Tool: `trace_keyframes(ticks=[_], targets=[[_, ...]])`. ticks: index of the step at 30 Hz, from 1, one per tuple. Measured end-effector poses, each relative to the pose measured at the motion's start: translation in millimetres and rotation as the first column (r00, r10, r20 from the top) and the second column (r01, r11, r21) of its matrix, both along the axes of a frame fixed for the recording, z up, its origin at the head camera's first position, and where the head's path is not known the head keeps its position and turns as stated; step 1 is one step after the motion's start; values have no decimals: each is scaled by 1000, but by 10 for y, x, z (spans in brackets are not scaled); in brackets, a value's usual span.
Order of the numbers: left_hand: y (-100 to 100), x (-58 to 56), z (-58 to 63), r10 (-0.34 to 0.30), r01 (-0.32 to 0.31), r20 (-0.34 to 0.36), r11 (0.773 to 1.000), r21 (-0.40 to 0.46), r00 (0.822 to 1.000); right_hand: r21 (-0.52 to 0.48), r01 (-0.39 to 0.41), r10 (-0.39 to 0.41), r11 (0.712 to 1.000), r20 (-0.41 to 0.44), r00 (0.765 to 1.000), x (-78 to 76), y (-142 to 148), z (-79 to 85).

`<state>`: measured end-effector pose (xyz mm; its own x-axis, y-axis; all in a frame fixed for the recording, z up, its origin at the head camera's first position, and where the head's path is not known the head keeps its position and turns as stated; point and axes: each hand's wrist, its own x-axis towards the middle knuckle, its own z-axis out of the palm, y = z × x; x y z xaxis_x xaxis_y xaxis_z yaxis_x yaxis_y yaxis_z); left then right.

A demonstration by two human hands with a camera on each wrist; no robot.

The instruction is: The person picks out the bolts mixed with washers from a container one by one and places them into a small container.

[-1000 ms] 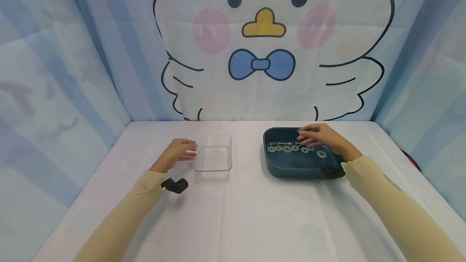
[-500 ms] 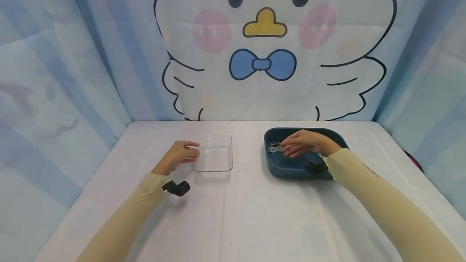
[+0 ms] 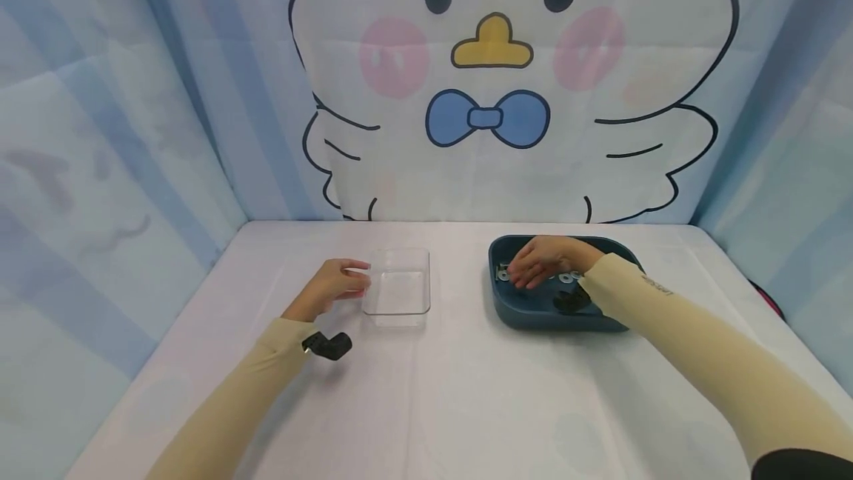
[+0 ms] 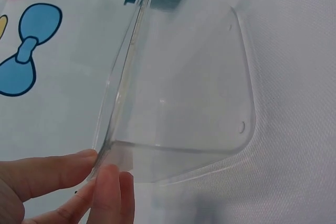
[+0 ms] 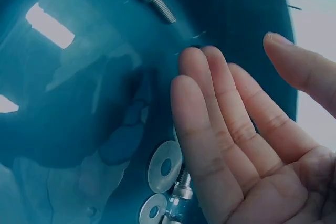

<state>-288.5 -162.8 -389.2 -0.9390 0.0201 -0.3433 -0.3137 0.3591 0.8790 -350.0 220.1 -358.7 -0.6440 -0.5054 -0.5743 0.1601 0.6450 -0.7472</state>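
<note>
In the head view my left hand (image 3: 336, 287) is at the left side of a clear plastic box (image 3: 397, 310). Close up in the left wrist view, its fingertips (image 4: 107, 182) lie against the box's outer wall, the thumb right at the rim. My right hand (image 3: 543, 261) reaches into a dark blue tray (image 3: 560, 321), palm turned in and fingers extended. Around these fingers are a socket-head screw (image 5: 157, 3), flat washers (image 5: 174, 177) and another screw (image 5: 182, 186). Nothing shows between the thumb and fingers; part of the hardware is hidden behind the hand.
A black camera (image 3: 326, 347) sits on the left wrist, and another dark one (image 3: 571, 301) overlaps the tray under the right. White cloth (image 3: 426, 406) covers the table. A printed curtain (image 3: 493, 169) stands behind, and a dark red cable (image 3: 769, 298) lies at the right edge.
My right hand has moved left and lower inside the tray, over the washers and screws, its fingers now pointing down. The left hand stays beside the clear box.
</note>
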Motion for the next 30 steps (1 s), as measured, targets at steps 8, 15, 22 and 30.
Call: trace_keyframes(ticks=[8,15,22,30], targets=[[-13,-21,-34,-23,23,6,1000,13,1000,92,-44,38,995,69,997,-89,-98,-49],[-20,-2,-25,-12,12,9,1000,5,1000,107,-84,69,991,145,987,-116,-156,-103],[-35,2,-19,-5,5,1,1000,-10,1000,146,-90,63,985,184,981,-143,-234,-157],[-17,3,-12,7,-7,8,1000,-4,1000,142,-72,38,987,228,973,-169,-311,-240]])
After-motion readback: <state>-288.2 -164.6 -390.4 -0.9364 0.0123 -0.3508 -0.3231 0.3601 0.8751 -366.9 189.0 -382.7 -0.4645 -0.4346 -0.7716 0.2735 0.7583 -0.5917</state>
